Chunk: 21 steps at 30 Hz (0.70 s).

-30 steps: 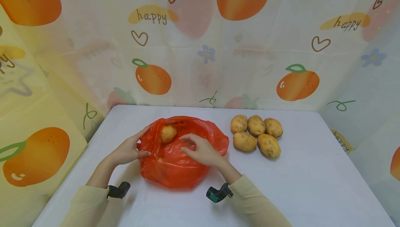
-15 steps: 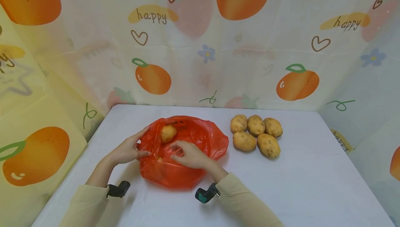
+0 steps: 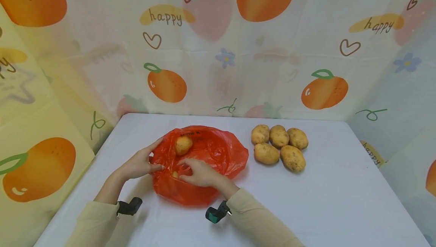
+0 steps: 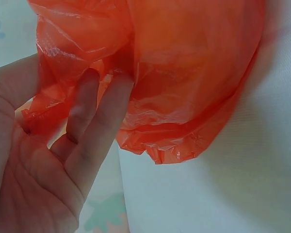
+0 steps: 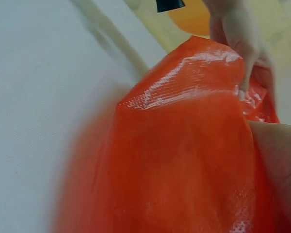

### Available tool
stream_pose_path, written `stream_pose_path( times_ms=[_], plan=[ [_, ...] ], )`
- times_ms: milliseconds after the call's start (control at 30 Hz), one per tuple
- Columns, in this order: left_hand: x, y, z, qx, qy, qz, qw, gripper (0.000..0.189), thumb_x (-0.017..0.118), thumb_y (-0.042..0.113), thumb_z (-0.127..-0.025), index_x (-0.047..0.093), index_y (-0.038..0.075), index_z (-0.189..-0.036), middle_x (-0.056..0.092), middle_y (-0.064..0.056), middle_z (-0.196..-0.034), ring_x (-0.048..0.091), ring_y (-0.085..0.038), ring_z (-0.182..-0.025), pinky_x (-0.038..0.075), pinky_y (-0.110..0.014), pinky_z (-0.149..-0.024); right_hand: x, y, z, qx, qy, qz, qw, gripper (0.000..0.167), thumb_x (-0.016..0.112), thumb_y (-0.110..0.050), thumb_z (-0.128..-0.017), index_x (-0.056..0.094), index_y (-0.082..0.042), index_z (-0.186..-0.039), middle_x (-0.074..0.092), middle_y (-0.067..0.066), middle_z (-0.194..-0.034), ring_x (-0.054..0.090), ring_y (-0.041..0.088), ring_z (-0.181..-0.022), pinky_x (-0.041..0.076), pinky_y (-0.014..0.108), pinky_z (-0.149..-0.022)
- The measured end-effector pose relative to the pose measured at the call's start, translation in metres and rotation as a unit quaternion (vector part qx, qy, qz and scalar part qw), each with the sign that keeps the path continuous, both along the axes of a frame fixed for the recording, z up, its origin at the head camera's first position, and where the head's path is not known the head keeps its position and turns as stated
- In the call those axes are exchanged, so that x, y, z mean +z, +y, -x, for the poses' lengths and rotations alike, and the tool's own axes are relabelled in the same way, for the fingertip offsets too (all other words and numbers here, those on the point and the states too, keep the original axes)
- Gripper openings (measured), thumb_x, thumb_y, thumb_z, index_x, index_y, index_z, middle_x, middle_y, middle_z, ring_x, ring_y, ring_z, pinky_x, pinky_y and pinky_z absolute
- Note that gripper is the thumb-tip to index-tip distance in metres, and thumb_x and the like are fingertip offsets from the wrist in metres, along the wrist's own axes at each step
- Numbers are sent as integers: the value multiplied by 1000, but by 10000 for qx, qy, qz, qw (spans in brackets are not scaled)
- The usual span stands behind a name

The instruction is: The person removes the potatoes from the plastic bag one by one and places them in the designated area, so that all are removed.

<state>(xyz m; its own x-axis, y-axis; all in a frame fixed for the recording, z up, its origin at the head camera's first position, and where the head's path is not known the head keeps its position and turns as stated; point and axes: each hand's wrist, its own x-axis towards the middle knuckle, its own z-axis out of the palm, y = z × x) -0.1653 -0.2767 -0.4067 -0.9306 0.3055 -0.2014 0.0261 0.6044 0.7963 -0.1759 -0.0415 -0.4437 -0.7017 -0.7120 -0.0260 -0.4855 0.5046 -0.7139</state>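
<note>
A red plastic bag (image 3: 235, 156) lies on the table with its mouth spread wide. Inside it a potato (image 3: 183, 145) rests toward the back left, and a second potato (image 3: 175, 174) peeks out lower down, mostly hidden. My left hand (image 3: 137, 163) holds the bag's left rim between thumb and fingers; the left wrist view has its fingers (image 4: 99, 131) against the crumpled plastic. My right hand (image 3: 201, 173) reaches into the mouth, thumb and fingers apart, fingertips right at the lower potato. In the right wrist view the bag's near side (image 5: 184, 160) covers most of that hand.
Several potatoes (image 3: 267, 154) sit in a cluster on the white table (image 3: 340, 201), right of the bag. A patterned cloth (image 3: 225, 84) with printed oranges hangs behind the table and along its sides.
My right hand has moved left and a little nearer inside the bag, from its middle to the lower potato. The bag's right side sagged slightly; my left hand stayed put.
</note>
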Motion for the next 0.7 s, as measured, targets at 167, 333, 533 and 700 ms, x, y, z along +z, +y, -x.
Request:
stream_pose_path(
  times_ms=[167,333,533,700],
  plan=[
    [1,0,-1,-23,41,-105,9999,91,70,11,-80,12,22,-149,45,-22,-120,58,-23,-79,55,-34,-62,-3,-4,-1,204,213,-98,9995,43,63,-25,-87,50,-15,-127,58,-1,-119,55,10,-107,46,18,-86],
    [0,0,-1,9,83,-19,10000,91,71,13,-79,14,22,-149,46,-22,-120,57,-23,-80,55,-33,-62,-5,-8,-3,285,233,-205,9991,50,64,-25,-87,45,-14,-132,56,-1,-119,54,11,-105,46,17,-86],
    [-4,0,0,-2,268,129,9996,90,72,15,-78,17,24,-148,47,-18,-121,54,-26,-88,54,-31,-65,-10,-14,-5,280,35,-183,9994,49,65,-27,-86,45,-16,-129,55,-5,-97,51,7,-87,45,13,-72],
    [-6,0,1,-49,507,243,9984,90,73,18,-78,18,23,-148,44,-17,-132,50,-30,-102,53,-32,-74,-12,-18,-7,157,-151,-139,9997,44,65,-27,-85,45,-19,-125,52,-8,-90,50,5,-83,44,14,-67]
  ],
)
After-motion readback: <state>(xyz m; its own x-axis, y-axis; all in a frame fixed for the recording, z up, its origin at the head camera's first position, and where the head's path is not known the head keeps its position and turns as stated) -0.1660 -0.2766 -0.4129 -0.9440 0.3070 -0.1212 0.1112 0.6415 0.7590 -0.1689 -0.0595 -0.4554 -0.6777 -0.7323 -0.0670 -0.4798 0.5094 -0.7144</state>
